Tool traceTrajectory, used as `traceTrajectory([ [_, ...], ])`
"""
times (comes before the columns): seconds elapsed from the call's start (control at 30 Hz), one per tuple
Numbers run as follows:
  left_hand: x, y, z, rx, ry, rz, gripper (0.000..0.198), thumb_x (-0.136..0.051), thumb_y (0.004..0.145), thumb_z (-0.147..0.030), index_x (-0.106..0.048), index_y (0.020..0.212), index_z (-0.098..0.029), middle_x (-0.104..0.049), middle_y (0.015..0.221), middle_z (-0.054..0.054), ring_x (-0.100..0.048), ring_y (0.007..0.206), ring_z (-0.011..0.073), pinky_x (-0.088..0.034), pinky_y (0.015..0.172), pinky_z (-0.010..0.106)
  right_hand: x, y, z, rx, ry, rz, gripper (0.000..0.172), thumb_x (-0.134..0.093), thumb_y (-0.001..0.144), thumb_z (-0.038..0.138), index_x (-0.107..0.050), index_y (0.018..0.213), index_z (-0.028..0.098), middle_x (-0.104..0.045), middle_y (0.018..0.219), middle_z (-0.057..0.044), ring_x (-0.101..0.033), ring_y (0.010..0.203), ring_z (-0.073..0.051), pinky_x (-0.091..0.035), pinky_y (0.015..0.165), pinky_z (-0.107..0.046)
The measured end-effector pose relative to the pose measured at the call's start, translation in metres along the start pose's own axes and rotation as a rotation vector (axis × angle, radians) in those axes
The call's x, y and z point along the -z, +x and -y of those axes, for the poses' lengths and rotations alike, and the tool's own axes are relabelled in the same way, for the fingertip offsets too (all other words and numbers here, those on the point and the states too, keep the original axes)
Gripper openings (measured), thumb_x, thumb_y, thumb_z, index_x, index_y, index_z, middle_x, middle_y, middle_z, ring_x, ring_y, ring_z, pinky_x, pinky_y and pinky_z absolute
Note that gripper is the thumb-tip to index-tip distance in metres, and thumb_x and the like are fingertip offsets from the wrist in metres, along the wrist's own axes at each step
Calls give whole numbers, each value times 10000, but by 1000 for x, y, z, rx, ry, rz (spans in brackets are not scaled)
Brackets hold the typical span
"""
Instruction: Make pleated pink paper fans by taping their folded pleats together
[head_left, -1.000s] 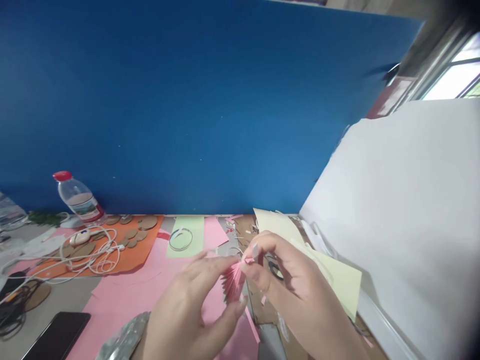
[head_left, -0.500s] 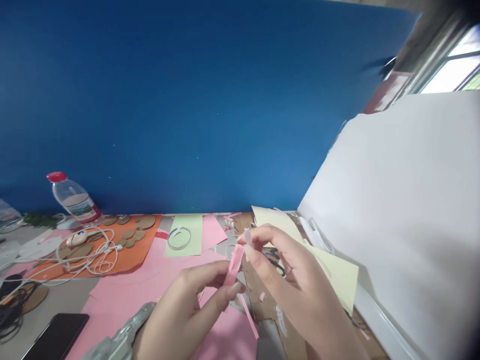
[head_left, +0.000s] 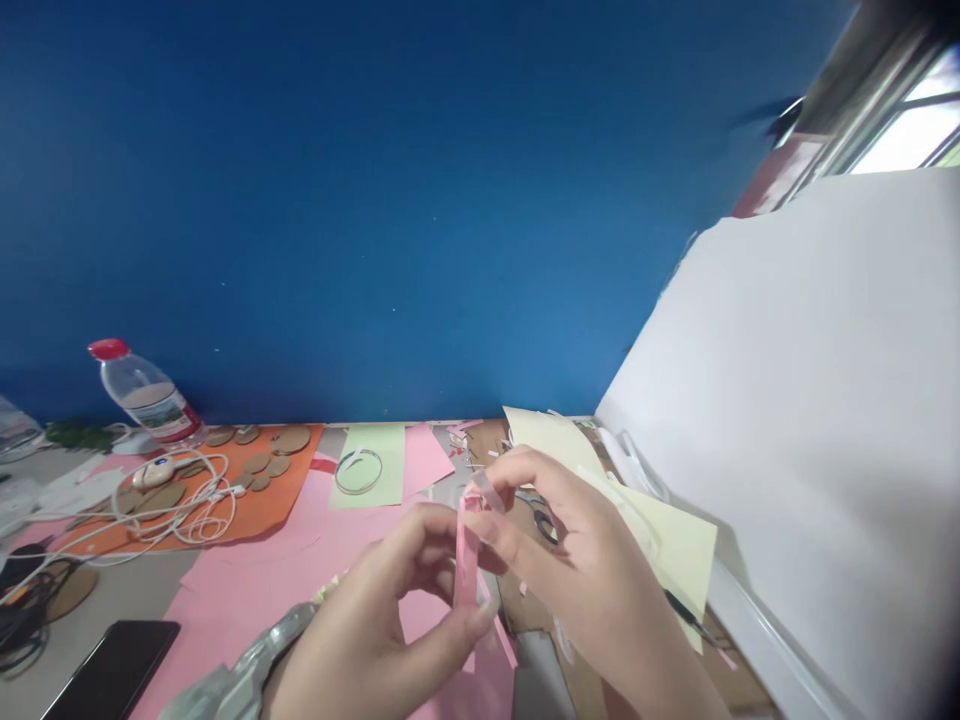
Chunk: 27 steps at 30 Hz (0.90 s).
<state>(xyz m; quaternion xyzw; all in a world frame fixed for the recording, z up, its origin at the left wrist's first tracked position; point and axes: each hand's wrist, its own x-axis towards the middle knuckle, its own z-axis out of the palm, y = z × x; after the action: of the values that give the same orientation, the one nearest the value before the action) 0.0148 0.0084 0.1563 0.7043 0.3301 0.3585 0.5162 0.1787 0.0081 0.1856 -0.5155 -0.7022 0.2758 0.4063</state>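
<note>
My left hand (head_left: 382,615) is closed around a narrow folded strip of pink paper (head_left: 466,565), held upright between thumb and fingers. My right hand (head_left: 577,550) pinches a small piece of clear tape (head_left: 490,490) at the strip's top end. The tape looks to be touching the paper there. Below both hands lies a large pink sheet (head_left: 255,585). Dark-handled scissors (head_left: 544,520) rest behind my right hand, partly hidden by it.
At the left are an orange sheet (head_left: 296,490) with cardboard discs, a tangled white cable (head_left: 199,520), a phone (head_left: 112,672) and a bottle (head_left: 154,400). Pale yellow paper (head_left: 686,545) lies at right by a white panel (head_left: 825,400). A blue partition (head_left: 420,220) stands behind.
The pink strip has turned more upright and shifted slightly left. My right hand has brought the tape left and down onto the strip's top end.
</note>
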Motion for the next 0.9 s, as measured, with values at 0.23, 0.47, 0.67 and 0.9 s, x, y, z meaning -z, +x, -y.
traceTrajectory([
  [0.23, 0, -4, -6, 78, -165, 124, 163, -417, 917, -274, -427, 1072, -222, -661, 894, 59, -625, 758, 131, -520, 679, 248, -5, -2, -5, 108, -10, -26, 43, -499, 885, 256, -525, 850, 256, -543, 812, 33, -529, 801, -118, -406, 712, -245],
  [0.47, -1, -5, -3, 113, -425, 83, 240, -429, 919, -263, -478, 1150, -222, -664, 873, 47, -611, 685, 106, -497, 648, 219, -7, -2, -9, 305, -63, -80, 143, -501, 872, 160, -544, 964, 260, -547, 889, 13, -525, 872, -127, -404, 802, -272],
  [0.67, 7, 3, 3, 90, -306, 83, 332, -474, 898, -250, -509, 1225, -297, -667, 975, 34, -601, 751, 101, -488, 652, 184, 0, 1, -12, 200, -49, -209, 73, -483, 884, 227, -535, 926, 255, -566, 901, 9, -531, 874, -135, -407, 753, -246],
  [0.9, 4, 3, 13, 113, -33, 49, 356, -482, 888, -307, -510, 1242, -324, -660, 903, 1, -588, 777, 127, -494, 713, 232, 14, 4, -7, -100, -23, 36, 119, -561, 803, 337, -535, 769, 226, -545, 732, 26, -534, 692, -135, -404, 597, -237],
])
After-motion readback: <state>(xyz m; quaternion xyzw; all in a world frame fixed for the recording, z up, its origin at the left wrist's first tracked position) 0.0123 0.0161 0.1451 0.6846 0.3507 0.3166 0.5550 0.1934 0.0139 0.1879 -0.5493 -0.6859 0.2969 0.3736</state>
